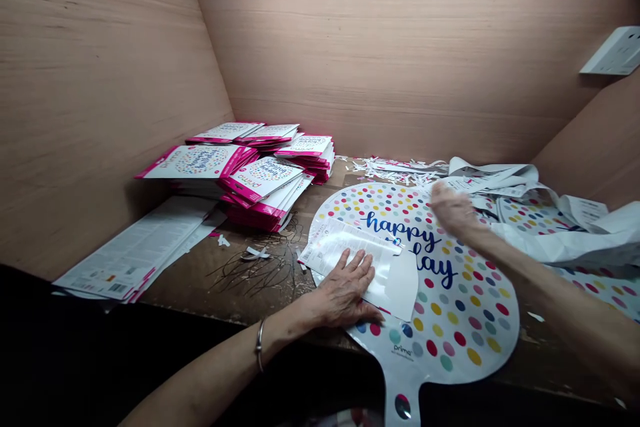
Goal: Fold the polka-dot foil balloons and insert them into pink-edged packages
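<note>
A flat foil balloon [465, 327] with coloured dots and blue "happy" lettering lies face up, its neck hanging past the table's front edge. On its left part rests a white printed packaging sleeve [395, 287], shiny in the middle and covering some of the lettering. My left hand [347, 287] is spread flat on this sleeve, fingers stretched out, gripping nothing. Above the balloon's upper right edge is my right hand [453, 209], smeared by motion. Its fingers look curled, but I cannot make out whether anything is in them.
Stacks of pink-and-white balloon packets [265, 177] stand at the back left. Flat printed sleeves [135, 253] lie in front of them. Paper scraps [390, 170] litter the back. White strips [565, 240] and more dotted balloons [533, 213] lie at right. Wooden panels [375, 47] enclose the table.
</note>
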Demonstrator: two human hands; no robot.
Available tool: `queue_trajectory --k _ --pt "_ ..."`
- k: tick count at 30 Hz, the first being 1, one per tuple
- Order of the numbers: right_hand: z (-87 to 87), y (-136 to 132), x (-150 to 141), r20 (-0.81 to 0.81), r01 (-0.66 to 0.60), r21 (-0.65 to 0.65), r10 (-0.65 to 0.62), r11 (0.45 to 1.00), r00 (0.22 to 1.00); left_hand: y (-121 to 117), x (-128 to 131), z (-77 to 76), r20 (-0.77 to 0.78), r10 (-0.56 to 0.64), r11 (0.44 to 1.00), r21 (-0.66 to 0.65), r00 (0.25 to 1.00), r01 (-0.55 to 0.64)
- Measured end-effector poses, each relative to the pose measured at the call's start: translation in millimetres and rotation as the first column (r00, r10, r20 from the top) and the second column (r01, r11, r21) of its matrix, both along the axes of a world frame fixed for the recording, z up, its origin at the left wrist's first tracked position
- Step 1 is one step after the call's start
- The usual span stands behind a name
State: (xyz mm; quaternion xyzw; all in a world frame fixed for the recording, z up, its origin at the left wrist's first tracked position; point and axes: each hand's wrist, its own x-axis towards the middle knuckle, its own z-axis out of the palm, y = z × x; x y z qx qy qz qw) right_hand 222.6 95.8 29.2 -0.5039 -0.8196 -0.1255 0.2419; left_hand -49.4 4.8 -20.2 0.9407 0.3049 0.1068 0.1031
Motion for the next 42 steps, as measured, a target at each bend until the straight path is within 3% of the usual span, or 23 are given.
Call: queue_trajectory --k 3,5,7,9,11,14,18,22,25,27,30,32,34,36,39,42 --pt "11.8 4 37 0.035 0.0 -0.013 0.0 1.0 0.999 22 -13 6.9 0.056 -0.187 0.979 -0.07 0.981 0.191" --pt "2.3 -25 32 0.092 -0.141 -0.134 0.154 0.981 0.984 37 -21 16.0 0.066 -0.303 0.947 -0.09 0.951 0.308" --pt "-14.7 -68 8 0.127 -0.308 -0.305 0.359 0.901 0.924 41 -25 25.9 0.052 -0.343 0.937 -0.057 0.938 0.345" --pt "-30.2 -109 -21 0.136 -0.338 -0.352 0.406 0.872 0.904 31 -27 33.2 0.038 -0.307 0.952 0.015 0.951 0.306" --pt "-39.0 -139 -44 0.14 -0.291 -0.316 0.348 0.903 0.927 7 -27 35.0 0.038 -0.241 0.969 0.069 0.97 0.238" --pt "-40.6 -158 -58 0.119 -0.276 -0.265 0.316 0.924 0.941 -36 -30 27.7 0.01 -0.135 0.986 0.096 0.991 0.133" --pt "-36.3 -157 -58 0.041 -0.387 -0.247 0.409 0.888 0.912 -63 -39 15.1 0.003 -0.036 0.986 0.16 0.999 0.035" --pt "-34.2 -154 -59 -0.021 -0.482 -0.238 0.492 0.843 0.87 -63 -46 15.0 0.063 -0.029 0.992 0.121 0.998 0.021" --pt "-34.7 -153 -65 -0.098 -0.496 -0.225 0.487 0.838 0.868 -61 -46 16.6 0.124 0.005 0.997 0.078 0.992 -0.015" --pt "-36.6 -151 -71 -0.147 -0.425 -0.203 0.401 0.882 0.904 -58 -44 15.5 0.188 0.056 0.996 0.057 0.981 -0.068" --pt "-41.3 -143 -83 -0.162 -0.152 -0.212 0.118 0.965 0.98 -52 -37 13.4 0.265 0.258 0.962 0.021 0.929 -0.273" --pt "-44.2 -137 -92 -0.097 0.009 -0.238 -0.033 0.971 0.995 -46 -32 14.1 0.236 0.374 0.922 0.014 0.897 -0.388" --pt "-45.9 -132 -98 -0.003 0.048 -0.232 -0.05 0.971 0.999 -41 -28 16.5 0.163 0.417 0.904 0.026 0.894 -0.427" --pt "-46.3 -128 -101 0.035 0.005 -0.218 0.003 0.976 0.999 -38 -27 19.2 0.14 0.416 0.907 0.012 0.898 -0.422" --pt "-44.9 -127 -96 -0.071 -0.078 -0.279 0.06 0.957 0.996 -39 -30 20.6 0.291 0.36 0.931 -0.055 0.886 -0.36" --pt "-43.3 -133 -86 -0.201 -0.248 -0.326 0.189 0.912 0.961 -49 -35 17.2 0.441 0.238 0.957 0.045 0.866 -0.286"
